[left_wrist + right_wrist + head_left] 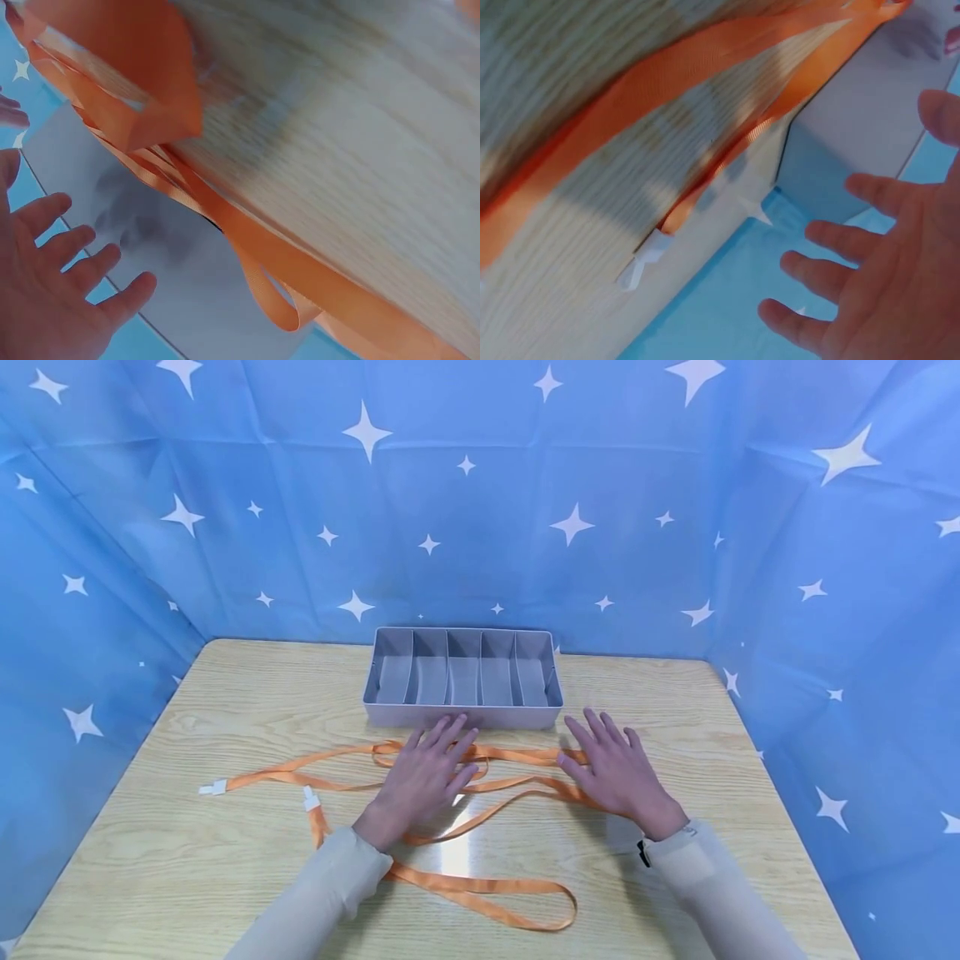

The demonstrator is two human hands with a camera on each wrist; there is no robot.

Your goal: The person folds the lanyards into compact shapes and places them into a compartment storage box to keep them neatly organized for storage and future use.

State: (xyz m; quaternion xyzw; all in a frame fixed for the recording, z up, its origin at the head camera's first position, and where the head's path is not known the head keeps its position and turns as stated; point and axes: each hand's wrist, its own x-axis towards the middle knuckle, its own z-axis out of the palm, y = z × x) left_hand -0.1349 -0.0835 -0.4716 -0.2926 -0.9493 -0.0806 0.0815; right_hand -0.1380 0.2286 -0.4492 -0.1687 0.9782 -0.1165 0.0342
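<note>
Several orange lanyards lie loosely on the wooden table. One strap (pixel 255 778) stretches left to a white plastic clip (pixel 213 787); another ends in a looped strap (pixel 510 886) at the front, with its clip (pixel 311 799) to the left. My left hand (pixel 423 779) is over the lanyards near the middle, fingers spread. My right hand (pixel 618 770) is over their right ends, fingers also spread. Both wrist views show the left hand (pixel 67 292) and right hand (pixel 885 277) apart from the straps, holding nothing. A white clip (pixel 652 246), hidden in the head view, shows below the right hand.
Just beyond the hands stands a grey organizer box (pixel 462 717) with several upright-walled compartments, no contents visible in them. A blue curtain (pixel 480 560) with white stars surrounds the wooden table (pixel 187 868) at the back and sides.
</note>
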